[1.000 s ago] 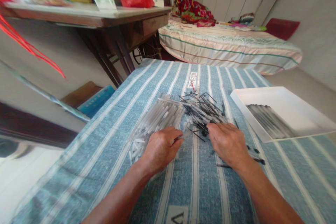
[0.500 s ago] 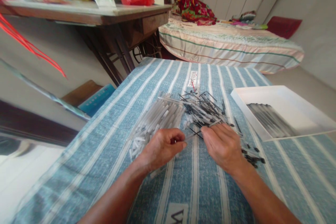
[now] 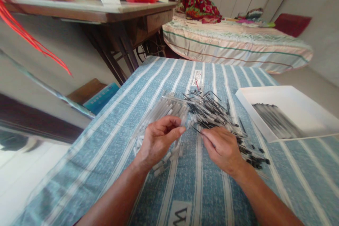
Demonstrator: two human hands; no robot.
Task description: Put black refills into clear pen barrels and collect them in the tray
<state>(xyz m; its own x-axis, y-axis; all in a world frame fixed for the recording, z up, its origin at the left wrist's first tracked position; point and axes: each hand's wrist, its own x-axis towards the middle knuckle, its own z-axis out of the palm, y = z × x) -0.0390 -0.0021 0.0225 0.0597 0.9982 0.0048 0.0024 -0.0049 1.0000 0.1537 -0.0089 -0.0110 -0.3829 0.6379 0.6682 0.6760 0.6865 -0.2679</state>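
My left hand point(image 3: 162, 138) is over the near edge of a heap of pale, clear plastic tubes point(image 3: 165, 107), its thumb and fingers curled close together. A pale tube end shows at its fingertips, but what they hold is unclear. My right hand point(image 3: 224, 150) pinches a thin black refill point(image 3: 196, 130) that points left, toward my left hand. Beyond the right hand lies a loose pile of black-and-clear refills point(image 3: 212, 107). Short whitish plastic pieces point(image 3: 161, 165) lie under and beside my left hand. Small black caps point(image 3: 258, 161) are scattered right of my right hand.
A white open tray point(image 3: 282, 93) at the right holds a row of dark-filled pens point(image 3: 275, 120). Blue striped cloth point(image 3: 111, 169) covers the table. A wooden sewing table point(image 3: 111, 16) stands at the left, and a covered bed point(image 3: 233, 42) is beyond.
The view has shifted slightly. My left hand has risen toward the tubes, its fingertips farther from the right hand. The black refill in my right hand now stands out more clearly.
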